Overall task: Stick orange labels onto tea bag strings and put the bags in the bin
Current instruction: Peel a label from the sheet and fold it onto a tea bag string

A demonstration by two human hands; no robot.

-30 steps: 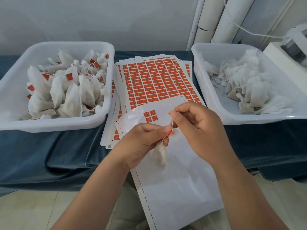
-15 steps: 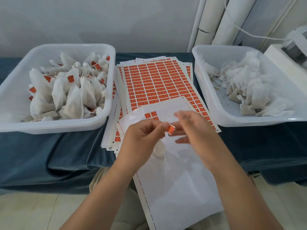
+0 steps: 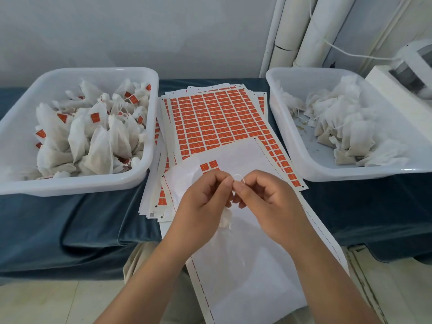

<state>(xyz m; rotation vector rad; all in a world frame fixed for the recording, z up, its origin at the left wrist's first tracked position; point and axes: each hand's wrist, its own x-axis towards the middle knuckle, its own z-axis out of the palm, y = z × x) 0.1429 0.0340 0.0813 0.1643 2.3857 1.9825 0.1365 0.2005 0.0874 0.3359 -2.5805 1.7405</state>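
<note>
My left hand [image 3: 203, 202] and my right hand [image 3: 268, 206] meet fingertip to fingertip over a nearly bare label sheet [image 3: 245, 253]. Both pinch the white string [image 3: 238, 177] of a small tea bag [image 3: 226, 218], which hangs below between my palms. A loop of string shows above the fingertips. The orange label is hidden between my fingers. The left white bin [image 3: 21, 183] holds labelled tea bags [image 3: 93, 136]. The right white bin [image 3: 304, 164] holds unlabelled bags [image 3: 346, 127].
Full sheets of orange labels [image 3: 217, 118] lie stacked between the bins on a dark blue cloth [image 3: 70, 230]. Two orange labels [image 3: 209, 165] remain on the near sheet. White pipes [image 3: 299, 31] and a white machine [image 3: 409, 71] stand at the back right.
The orange label was visible at my left fingertips half a second ago. My right hand has closed in, and both hands now pinch together at the string with the label hidden.
</note>
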